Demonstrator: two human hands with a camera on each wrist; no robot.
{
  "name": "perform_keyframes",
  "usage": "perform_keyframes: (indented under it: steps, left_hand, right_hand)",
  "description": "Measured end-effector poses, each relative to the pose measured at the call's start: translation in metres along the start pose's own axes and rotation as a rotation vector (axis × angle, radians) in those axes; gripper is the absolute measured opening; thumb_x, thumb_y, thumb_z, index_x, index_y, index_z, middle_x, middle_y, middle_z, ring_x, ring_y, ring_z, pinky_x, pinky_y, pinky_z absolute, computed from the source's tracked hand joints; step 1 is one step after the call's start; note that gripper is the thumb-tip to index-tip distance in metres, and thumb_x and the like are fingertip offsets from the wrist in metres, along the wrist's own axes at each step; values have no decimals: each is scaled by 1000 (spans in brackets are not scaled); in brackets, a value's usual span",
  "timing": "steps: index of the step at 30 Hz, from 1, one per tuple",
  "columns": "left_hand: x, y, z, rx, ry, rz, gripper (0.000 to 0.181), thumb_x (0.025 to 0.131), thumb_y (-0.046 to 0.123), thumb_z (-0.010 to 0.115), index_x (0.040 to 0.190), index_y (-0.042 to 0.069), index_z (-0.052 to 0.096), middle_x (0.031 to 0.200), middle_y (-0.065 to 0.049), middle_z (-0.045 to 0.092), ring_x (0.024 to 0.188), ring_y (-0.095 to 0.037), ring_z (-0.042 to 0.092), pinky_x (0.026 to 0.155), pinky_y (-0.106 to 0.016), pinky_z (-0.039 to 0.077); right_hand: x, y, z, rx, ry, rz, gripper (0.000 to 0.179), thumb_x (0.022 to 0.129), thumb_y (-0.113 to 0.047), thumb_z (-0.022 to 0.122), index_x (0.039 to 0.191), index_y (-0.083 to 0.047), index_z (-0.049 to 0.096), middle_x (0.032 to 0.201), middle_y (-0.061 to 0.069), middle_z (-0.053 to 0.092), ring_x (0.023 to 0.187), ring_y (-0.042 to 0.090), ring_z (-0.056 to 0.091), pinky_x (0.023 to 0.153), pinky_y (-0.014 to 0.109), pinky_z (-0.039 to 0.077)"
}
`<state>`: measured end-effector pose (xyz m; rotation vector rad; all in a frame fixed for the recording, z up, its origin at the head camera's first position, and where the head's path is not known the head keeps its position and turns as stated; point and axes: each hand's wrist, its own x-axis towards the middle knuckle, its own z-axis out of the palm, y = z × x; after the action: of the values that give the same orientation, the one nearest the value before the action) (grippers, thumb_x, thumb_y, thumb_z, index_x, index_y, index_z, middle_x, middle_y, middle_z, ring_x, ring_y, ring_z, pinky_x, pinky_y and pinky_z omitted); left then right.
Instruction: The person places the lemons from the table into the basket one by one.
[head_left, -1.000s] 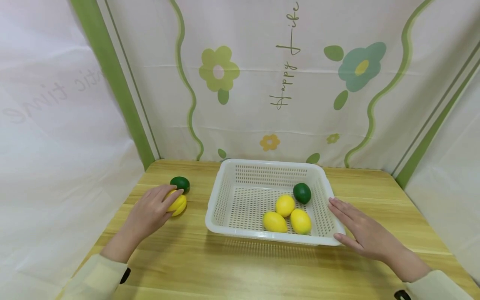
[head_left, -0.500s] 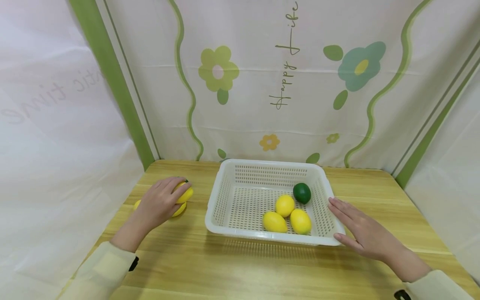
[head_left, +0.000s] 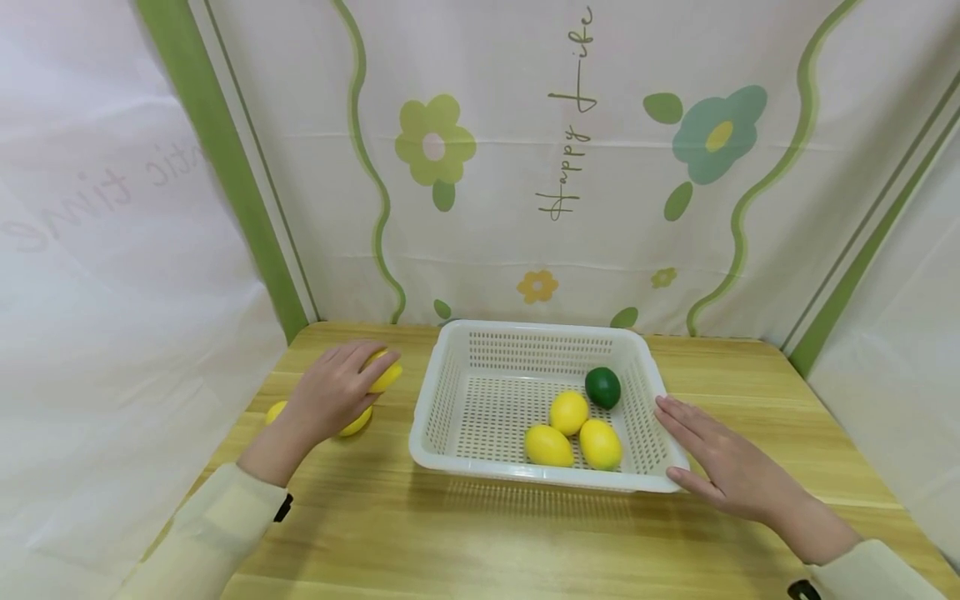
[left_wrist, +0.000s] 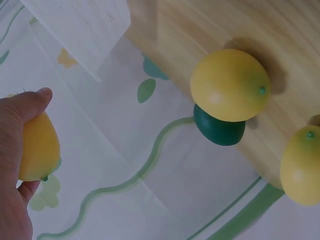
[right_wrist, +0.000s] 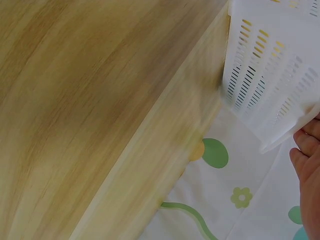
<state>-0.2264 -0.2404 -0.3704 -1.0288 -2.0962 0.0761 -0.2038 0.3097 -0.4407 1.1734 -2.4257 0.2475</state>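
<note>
My left hand (head_left: 337,387) grips a yellow lemon (head_left: 386,372) between thumb and fingers, raised over the left part of the table. In the left wrist view, that lemon (left_wrist: 41,147) shows its tip below the thumb. Two other lemons lie under and beside the hand, one lemon (head_left: 357,422) near the palm side and another lemon (head_left: 275,410) by the wrist. A dark green oval fruit (left_wrist: 220,127) sits right by one of them, hidden behind the hand in the head view. My right hand (head_left: 731,462) rests with straight fingers against the right rim of the white basket (head_left: 422,417).
Inside the basket are three lemons, including a front lemon (head_left: 548,446), and a dark green fruit (head_left: 603,388). The basket stands mid-table on the wooden table (head_left: 480,542). A printed curtain (head_left: 495,233) hangs behind the table's far edge and on both sides.
My left hand has taken a lemon from the group and moved up and to the right with it, uncovering the lemon by the wrist. My right hand stays on the basket.
</note>
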Motion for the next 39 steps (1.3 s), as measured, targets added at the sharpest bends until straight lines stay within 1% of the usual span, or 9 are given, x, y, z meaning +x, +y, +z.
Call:
perform_keyframes:
  steps: [6,14,20,28,33,39]
  left_hand:
    - [12,1,4,10,-7,21,58,67,3,84,120,3,60,110,-17,62,98,-35,61,83,-46,54]
    - [27,8,12,-19,-9,57,68,61,10,91,120,4,59,111,-16,62,100,-33,62,84,-44,54]
    - [36,12,16,-44,-27,74,69,63,14,92,123,4,59,112,-16,62,100,-32,62,86,-43,53]
    - [50,17,27,-73,5,107,71,60,19,94,120,3,60,112,-18,63,101,-33,62,87,-43,53]
    - [58,22,32,-64,-17,118,72,60,20,94,121,5,59,112,-15,62,102,-31,61,85,-42,53]
    - [63,25,42,-66,-61,127,73,60,18,94,122,6,58,113,-13,60,105,-30,59,88,-41,52]
  right_hand:
    - [-1,0,0,1,0,3,70,92,-42,62,144,3,43,148,19,40,139,27,34,114,19,10]
    - [0,0,-1,-6,-3,-9,70,93,-43,61,143,4,44,148,20,40,139,28,34,115,21,10]
    - [2,1,0,-29,5,-27,70,94,-45,58,141,5,45,146,21,42,140,25,33,116,23,10]
    - [2,3,1,-34,14,-63,70,97,-48,52,141,7,45,145,23,43,140,24,33,116,26,11]
    - [3,4,1,-41,7,-68,70,96,-48,53,141,7,45,145,23,43,139,26,34,117,26,11]
    - [3,4,0,-42,12,-73,71,96,-48,53,140,7,45,144,23,44,139,25,33,117,26,11]
